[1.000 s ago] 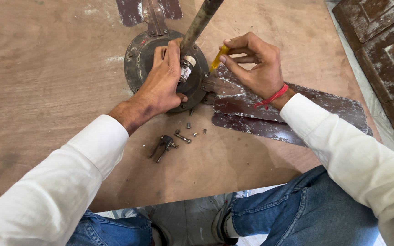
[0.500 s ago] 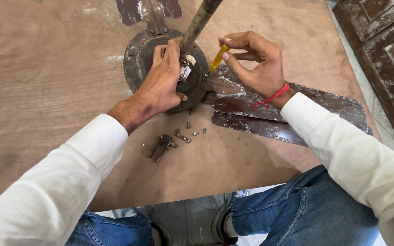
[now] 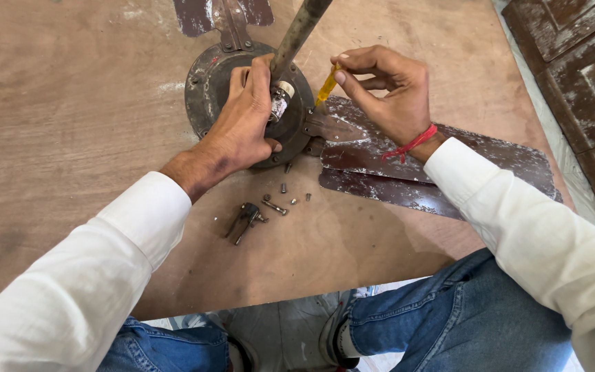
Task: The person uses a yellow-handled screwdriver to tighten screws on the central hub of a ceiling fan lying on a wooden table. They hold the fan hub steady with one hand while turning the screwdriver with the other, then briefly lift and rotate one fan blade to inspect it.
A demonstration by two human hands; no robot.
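A round dark fan motor (image 3: 209, 88) lies on a brown wooden board (image 3: 70, 103), with a metal rod (image 3: 296, 31) rising from its centre. My left hand (image 3: 242, 120) rests on top of the motor and grips it beside the rod. My right hand (image 3: 390, 89) pinches a yellow-handled screwdriver (image 3: 326, 88) whose tip points down at the bracket where a worn dark blade (image 3: 380, 148) joins the motor. Loose screws (image 3: 285, 196) and a small metal clip (image 3: 244, 219) lie on the board just below the motor.
A second blade bracket (image 3: 225, 17) sticks out at the motor's top. Dark wooden panels (image 3: 573, 62) stand at the right. My knees in blue jeans (image 3: 463, 324) are below the board's near edge.
My right hand has shifted the screwdriver slightly on the bracket; my left hand stays on the motor. The rest is unchanged.
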